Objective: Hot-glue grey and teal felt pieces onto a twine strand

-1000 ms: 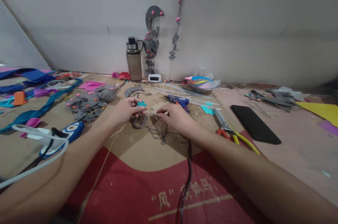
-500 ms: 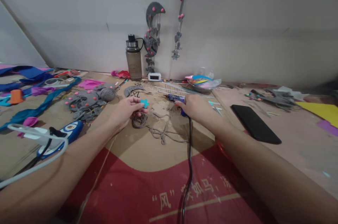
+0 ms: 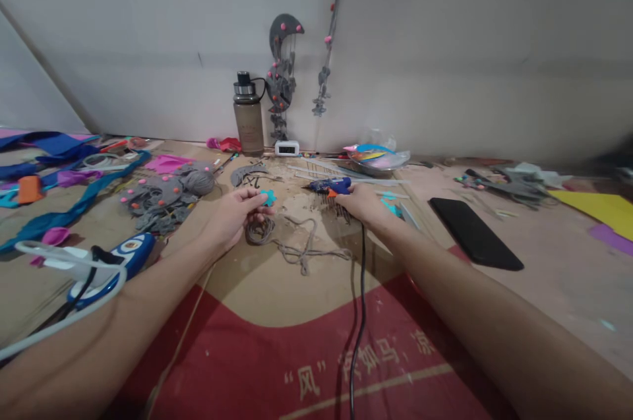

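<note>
At the frame's centre the left hand (image 3: pixel 231 215) pinches a turquoise flower (image 3: pixel 268 197) between closed fingers, while just right of it the right hand's (image 3: pixel 364 204) fingers curl around a blue glue gun (image 3: pixel 326 184), grey cord (image 3: pixel 302 252) lying slightly lower.

Arms (image 3: pixel 153 298) extended, left fingers (image 3: pixel 251 195) pinch, right fingers (image 3: pixel 357 197) grip.

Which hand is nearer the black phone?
Right. The right hand, holding the glue gun, is left of the phone; the left hand, with a turquoise flower, is farther left.
</note>
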Available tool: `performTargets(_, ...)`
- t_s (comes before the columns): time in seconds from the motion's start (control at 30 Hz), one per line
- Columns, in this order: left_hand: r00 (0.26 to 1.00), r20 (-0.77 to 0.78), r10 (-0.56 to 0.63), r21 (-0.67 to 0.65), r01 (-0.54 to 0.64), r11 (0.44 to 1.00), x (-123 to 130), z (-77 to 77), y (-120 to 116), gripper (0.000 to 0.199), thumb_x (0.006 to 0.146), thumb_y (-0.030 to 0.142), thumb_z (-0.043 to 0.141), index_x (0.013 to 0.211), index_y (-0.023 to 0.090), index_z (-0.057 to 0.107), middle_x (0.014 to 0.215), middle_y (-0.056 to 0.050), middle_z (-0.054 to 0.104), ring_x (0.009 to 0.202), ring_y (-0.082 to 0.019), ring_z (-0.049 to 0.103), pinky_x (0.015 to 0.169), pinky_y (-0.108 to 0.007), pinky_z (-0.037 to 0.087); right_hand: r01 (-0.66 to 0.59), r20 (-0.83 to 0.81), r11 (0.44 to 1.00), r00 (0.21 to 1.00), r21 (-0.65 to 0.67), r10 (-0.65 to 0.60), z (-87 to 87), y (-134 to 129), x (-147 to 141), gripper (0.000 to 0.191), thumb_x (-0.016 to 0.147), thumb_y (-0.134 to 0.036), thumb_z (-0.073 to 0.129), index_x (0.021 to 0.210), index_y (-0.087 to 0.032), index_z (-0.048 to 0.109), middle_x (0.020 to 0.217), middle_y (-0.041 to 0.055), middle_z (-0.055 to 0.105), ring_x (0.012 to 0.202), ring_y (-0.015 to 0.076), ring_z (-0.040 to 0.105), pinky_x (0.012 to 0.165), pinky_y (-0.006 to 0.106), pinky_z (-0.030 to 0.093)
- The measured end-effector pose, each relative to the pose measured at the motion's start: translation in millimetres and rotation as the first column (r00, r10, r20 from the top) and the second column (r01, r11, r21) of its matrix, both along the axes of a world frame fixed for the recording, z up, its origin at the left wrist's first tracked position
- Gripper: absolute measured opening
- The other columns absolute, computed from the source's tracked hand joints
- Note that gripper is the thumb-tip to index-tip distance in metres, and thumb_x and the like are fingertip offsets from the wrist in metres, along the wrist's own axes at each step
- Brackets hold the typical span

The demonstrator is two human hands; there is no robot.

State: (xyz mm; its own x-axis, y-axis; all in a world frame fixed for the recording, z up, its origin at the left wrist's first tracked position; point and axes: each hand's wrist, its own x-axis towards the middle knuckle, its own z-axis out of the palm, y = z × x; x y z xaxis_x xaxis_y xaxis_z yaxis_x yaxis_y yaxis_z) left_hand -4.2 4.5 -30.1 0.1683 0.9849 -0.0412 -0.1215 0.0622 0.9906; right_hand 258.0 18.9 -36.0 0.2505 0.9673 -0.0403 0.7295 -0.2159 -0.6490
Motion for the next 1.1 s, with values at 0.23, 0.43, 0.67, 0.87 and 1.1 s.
performTargets(0.23,0.994,0.101,0.047,0.02,-0.049,0.999,-4,4.8,2,0.025,0.063,0.027,0.077,0.072,0.013,0.058,0.054,0.004,0.046,0.043,-0.002,0.035,0.035,-0.013,0.019,0.013,-0.322,0.961,0.943,0.278,0.08,-3.0,-4,-16,0.028,0.07,-0.029,0.05,0.095,-0.018,0.057,0.076,0.0012,0.059,0.063,0.0142,0.053,0.055,0.024,0.04)
performTargets(0.43,0.996,0.028,0.089,0.016,-0.089,0.996,-5,4.3,15,0.026,0.061,0.026,0.077,0.07,0.014,0.056,0.053,0.004,0.049,0.043,-0.003,0.038,0.036,-0.013,0.022,-0.091,-0.575,0.894,0.736,0.439,0.357,6.2,-19,-38,0.033,0.068,-0.024,0.049,0.101,-0.019,0.047,0.088,0.0014,0.061,0.065,0.0114,0.054,0.059,0.024,0.046)
performTargets(0.67,0.989,0.058,0.133,0.02,-0.134,0.991,10,10.4,25,0.027,0.058,0.026,0.076,0.07,0.013,0.057,0.056,0.003,0.051,0.045,-0.004,0.044,0.038,-0.015,0.025,-0.147,-0.561,0.826,0.668,0.544,0.488,6.9,-27,-46,0.026,0.078,-0.031,0.052,0.1,-0.018,0.047,0.091,0.0031,0.061,0.058,0.0084,0.051,0.056,0.024,0.046)
performTargets(0.87,0.984,0.013,0.177,0.069,-0.177,0.982,11,-9.0,20,0.025,0.06,0.028,0.075,0.07,0.013,0.058,0.055,0.004,0.05,0.045,-0.004,0.041,0.039,-0.016,0.023,-0.275,-0.288,0.822,0.842,0.498,0.457,7.1,-43,-50,0.034,0.086,-0.047,0.05,0.104,-0.018,0.055,0.077,0.0025,0.064,0.062,0.0144,0.057,0.065,0.029,0.048)
performTargets(1.1,0.98,-0.068,0.189,0.126,-0.18,0.976,13,-12.4,16,0.021,0.064,0.03,0.071,0.068,0.014,0.058,0.05,0.005,0.046,0.042,-0.004,0.036,0.04,-0.018,0.022,-0.339,-0.077,0.834,0.909,0.436,0.41,9.9,-54,-51,0.032,0.088,-0.044,0.047,0.108,-0.02,0.057,0.083,0.0058,0.067,0.076,0.0214,0.062,0.07,0.033,0.049)
